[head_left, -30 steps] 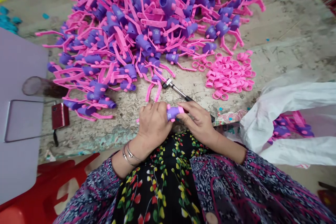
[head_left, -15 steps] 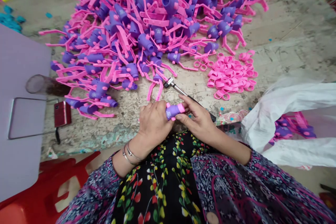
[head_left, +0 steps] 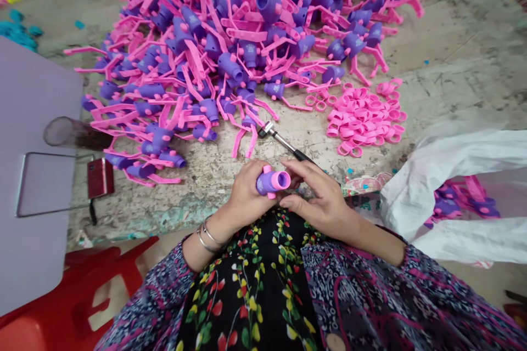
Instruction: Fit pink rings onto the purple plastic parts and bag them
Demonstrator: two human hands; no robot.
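Observation:
My left hand is wrapped round a purple plastic tube-shaped part with pink knobs on its sides. A pink ring sits round the end of this part, and its opening faces right and up toward me. Close by on the right, my right hand has its fingers and thumb apart, with nothing seen between them. Beyond the hands lies a hammer with a black grip, partly covered by my right hand. Loose pink rings are heaped on the worn table.
A big pile of purple parts with pink arms covers the table's far side. To the right, a white bag holds similar parts. On the left are a glass cup, a red box-like object and a red stool.
The purple part has turned so its ringed end faces more toward me. My right hand's fingers have come off the ring and moved slightly right and down.

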